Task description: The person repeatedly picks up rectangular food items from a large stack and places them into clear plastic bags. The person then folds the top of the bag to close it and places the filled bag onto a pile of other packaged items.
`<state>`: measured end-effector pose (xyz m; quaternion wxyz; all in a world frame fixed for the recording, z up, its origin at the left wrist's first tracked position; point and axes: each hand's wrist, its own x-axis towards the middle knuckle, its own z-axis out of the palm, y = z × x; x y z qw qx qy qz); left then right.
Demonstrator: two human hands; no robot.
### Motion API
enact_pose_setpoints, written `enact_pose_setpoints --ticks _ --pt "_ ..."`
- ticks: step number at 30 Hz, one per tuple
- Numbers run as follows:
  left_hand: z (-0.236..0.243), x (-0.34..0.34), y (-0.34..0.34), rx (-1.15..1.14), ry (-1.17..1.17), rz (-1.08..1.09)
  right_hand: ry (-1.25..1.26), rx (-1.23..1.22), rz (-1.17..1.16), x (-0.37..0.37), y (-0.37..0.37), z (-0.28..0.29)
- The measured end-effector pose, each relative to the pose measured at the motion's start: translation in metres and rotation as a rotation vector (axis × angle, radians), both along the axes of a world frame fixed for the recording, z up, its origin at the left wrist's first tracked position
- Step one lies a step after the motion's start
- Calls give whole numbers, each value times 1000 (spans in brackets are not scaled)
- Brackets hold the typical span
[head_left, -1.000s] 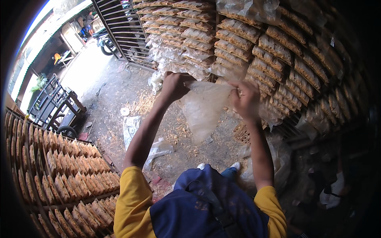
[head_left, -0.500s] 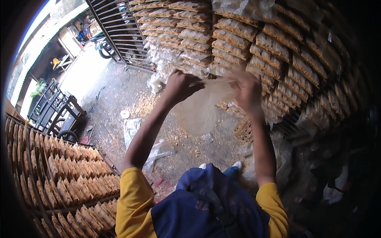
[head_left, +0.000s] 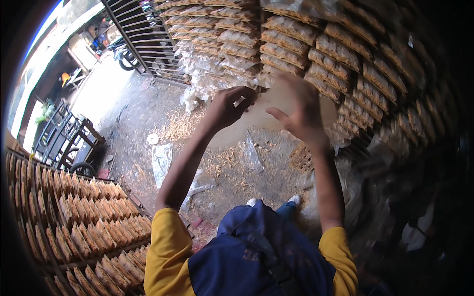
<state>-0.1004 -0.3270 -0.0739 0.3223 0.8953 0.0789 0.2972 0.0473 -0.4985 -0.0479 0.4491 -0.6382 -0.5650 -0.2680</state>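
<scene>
A thin, clear plastic bag hangs between my two raised hands, its film hazy against the floor. My left hand is closed in a pinch on its upper edge, thumb and forefinger curved toward each other. My right hand is beside the film, thumb stretched out and apart from the fingers, which are smeared by motion. More of the see-through film shows past the right wrist. Beyond my hands rises a rack of stacked, plastic-wrapped slabs, pale brown and crumbly.
More slabs stand in rows on a slatted rack at the lower left. Plastic scraps and crumbs lie on the floor. A woven basket-like piece is near the right forearm. A wheeled cart and metal gate stand farther left.
The bag's film has swung up and spread wider. My right hand has turned, its thumb now apart from the fingers; my left hand stays nearly in place.
</scene>
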Motion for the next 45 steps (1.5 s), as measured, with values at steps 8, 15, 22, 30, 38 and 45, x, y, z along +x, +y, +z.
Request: enact_pose_setpoints --ticks 8,15,22,30,38,45 --pt "-117 -54 24 495 215 153 324 -53 -32 45 -30 -51" --pt "-287 -124 90 258 686 328 699 -42 -356 132 -166 -210" --pt "-398 -126 95 -161 933 255 821 -56 -1056 192 -372 -357" --pt "-412 31 -10 -389 1174 26 993 -230 -1617 274 -528 -440" --pt "-393 314 -190 43 762 -379 864 -101 -1434 415 -617 -464" --pt "-273 545 -384 -858 687 -338 1154 101 -1053 475 -585 -500"
